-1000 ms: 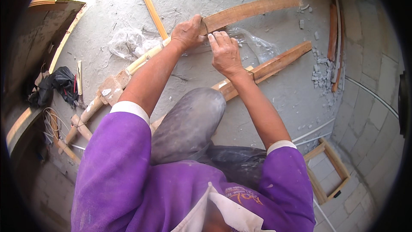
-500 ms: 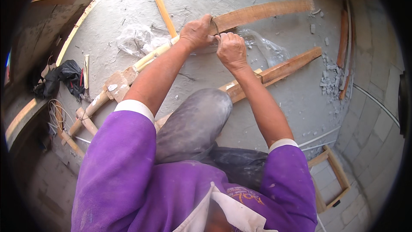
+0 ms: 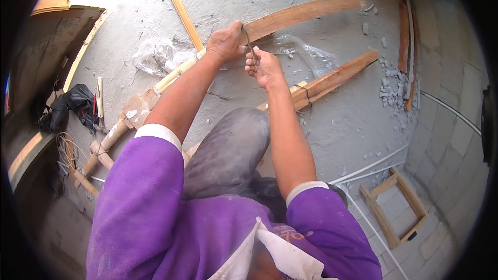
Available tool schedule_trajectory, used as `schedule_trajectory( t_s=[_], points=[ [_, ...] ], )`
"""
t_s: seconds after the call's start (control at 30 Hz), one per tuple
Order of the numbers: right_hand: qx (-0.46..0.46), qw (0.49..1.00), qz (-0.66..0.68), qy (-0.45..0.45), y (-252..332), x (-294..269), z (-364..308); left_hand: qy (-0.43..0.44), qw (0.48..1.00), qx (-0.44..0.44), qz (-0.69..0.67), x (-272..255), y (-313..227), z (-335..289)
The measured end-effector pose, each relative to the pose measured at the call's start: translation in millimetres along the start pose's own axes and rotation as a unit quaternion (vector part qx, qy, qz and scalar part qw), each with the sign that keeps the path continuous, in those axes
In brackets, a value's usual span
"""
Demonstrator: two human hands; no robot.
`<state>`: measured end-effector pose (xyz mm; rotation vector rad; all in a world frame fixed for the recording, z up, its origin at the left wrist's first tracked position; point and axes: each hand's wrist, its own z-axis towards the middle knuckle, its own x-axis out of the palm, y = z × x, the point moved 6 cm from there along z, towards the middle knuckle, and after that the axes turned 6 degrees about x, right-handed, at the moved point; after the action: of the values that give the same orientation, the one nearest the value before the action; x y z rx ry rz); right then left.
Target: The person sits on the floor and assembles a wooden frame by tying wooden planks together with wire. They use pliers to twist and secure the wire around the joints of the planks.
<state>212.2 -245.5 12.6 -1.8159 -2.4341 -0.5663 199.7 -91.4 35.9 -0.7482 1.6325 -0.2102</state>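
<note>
1. Gripping one end of a wooden plank point(image 3: 306, 14), the left hand point(image 3: 226, 42) is holding firm.
2. The right hand point(image 3: 263, 67) is curling narrowly around a dark tie point(image 3: 246, 35), which is crossing the plank just beside the left hand.
3. The plank is extending rightward over the grey floor point(image 3: 358, 124); another timber point(image 3: 340, 79) is lying nearer the knee point(image 3: 233, 135).

the only lettering point(image 3: 291, 234) i can find is a yellow-orange print on the chest of my purple shirt point(image 3: 210, 236), just beside the edge of its white collar point(image 3: 287, 257); folds bend it, and i cannot read it whole.
</note>
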Motion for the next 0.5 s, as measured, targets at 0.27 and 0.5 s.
schedule_trajectory(
  t_s=[0.27, 0.5],
  points=[
    [-0.507, 0.548, -0.661, -0.079, 65, -3, -54, -0.009, 1.000, 0.004, -0.010, 0, -2, 0],
    [-0.357, 0.513, -0.775, -0.094, 62, 39, -69, -0.013, 1.000, 0.000, -0.002, 5, 3, 1]
  ],
)
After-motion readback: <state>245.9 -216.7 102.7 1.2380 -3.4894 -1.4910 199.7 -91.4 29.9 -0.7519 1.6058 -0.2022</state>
